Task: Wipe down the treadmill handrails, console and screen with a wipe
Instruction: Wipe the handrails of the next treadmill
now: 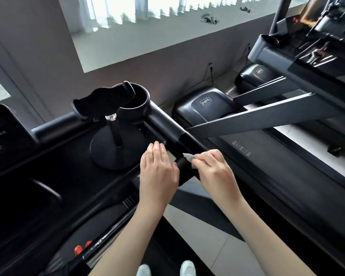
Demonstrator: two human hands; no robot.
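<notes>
Mid-frame: right hand [213, 172] pinching wipe [190, 157] against handrail [184, 148]; left hand [157, 168] flat, fingers together (empty), beside phone stand [114, 140], cup holder [136, 100] above.

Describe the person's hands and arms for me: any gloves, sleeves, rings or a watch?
Both the left hand and the right hand are bare, with no gloves. No ring, watch or wristband shows on either. Both forearms are uncovered down to the bottom edge of the head view, so no sleeve is visible.
</notes>
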